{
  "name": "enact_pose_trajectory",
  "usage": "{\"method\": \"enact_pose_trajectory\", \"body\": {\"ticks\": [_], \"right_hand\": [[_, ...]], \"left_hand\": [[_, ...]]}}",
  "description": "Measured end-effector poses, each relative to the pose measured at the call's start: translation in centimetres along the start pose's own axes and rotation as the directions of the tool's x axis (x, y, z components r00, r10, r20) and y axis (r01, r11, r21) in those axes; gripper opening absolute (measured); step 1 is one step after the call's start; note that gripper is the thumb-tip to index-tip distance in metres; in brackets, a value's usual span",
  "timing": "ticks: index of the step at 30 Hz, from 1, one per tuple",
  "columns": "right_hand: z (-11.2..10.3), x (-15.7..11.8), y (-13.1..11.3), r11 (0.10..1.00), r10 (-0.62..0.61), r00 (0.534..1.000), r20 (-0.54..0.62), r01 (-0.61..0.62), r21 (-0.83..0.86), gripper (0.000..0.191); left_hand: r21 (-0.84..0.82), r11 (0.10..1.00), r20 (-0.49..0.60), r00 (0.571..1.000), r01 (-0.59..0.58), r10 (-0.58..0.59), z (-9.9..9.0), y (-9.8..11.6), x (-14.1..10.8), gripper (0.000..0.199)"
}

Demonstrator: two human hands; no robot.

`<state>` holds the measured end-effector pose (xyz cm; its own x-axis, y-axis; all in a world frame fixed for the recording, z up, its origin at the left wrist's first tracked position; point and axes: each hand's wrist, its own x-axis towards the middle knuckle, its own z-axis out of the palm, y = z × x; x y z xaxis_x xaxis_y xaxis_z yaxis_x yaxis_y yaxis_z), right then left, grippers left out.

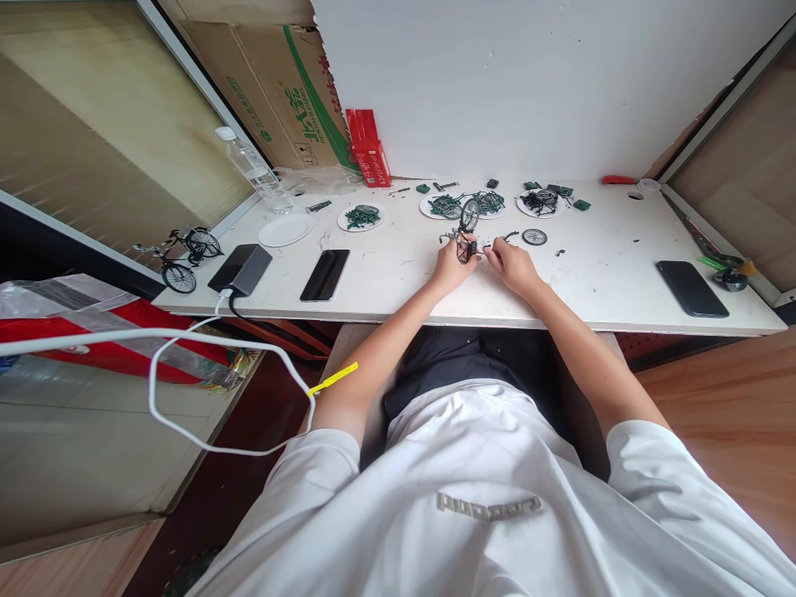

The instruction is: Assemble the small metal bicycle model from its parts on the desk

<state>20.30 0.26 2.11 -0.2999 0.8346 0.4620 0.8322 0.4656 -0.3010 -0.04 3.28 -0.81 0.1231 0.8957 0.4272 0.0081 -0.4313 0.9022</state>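
My left hand (453, 264) is closed around a partly built black miniature bicycle (466, 240), near the front middle of the white table. One spoked wheel of it (470, 215) points up and away from me. Just to the right, my right hand (512, 264) has its thumb and finger pinched together close to the bicycle. What sits between those fingertips is too small to make out. A thin dark part (511, 235) shows right behind this hand. Farther right a loose spoked wheel (534, 237) lies flat on the table.
Plates of green parts (362, 217) and black parts (540, 201) stand along the back. A whole miniature bicycle (180, 255), a dark adapter (241, 269) and a phone (325, 274) are left. Another phone (692, 288) lies right. A white cable (230, 332) hangs by my left arm.
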Motion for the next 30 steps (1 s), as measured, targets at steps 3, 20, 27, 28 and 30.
{"method": "enact_pose_trajectory", "body": {"ticks": [3, 20, 27, 28, 30], "right_hand": [[0.0, 0.0, -0.1, 1.0, 0.015, 1.0, 0.002, -0.015, -0.011, 0.05], [0.5, -0.2, 0.1, 0.997, -0.073, 0.997, 0.013, 0.073, 0.015, 0.044], [0.0, -0.3, -0.4, 0.994, -0.04, 0.998, 0.041, 0.044, -0.095, 0.042], [0.0, -0.3, -0.5, 0.994, -0.034, 0.998, 0.046, 0.038, -0.104, 0.043], [0.0, -0.3, -0.5, 0.993, -0.023, 0.998, 0.054, 0.029, -0.116, 0.043]], "left_hand": [[0.033, 0.999, -0.002, 1.0, -0.02, 0.02, 0.0, 0.4, -0.1, 0.042], [0.035, 0.999, -0.014, 0.999, -0.031, 0.031, -0.3, -1.0, 0.5, 0.041], [0.056, 0.997, 0.025, 0.999, -0.046, 0.045, -0.3, -1.2, 0.5, 0.042], [0.058, 0.997, 0.025, 0.999, -0.046, 0.045, -0.3, -1.2, 0.4, 0.042], [0.06, 0.997, 0.024, 0.999, -0.045, 0.044, -0.3, -1.1, 0.4, 0.042]]}}
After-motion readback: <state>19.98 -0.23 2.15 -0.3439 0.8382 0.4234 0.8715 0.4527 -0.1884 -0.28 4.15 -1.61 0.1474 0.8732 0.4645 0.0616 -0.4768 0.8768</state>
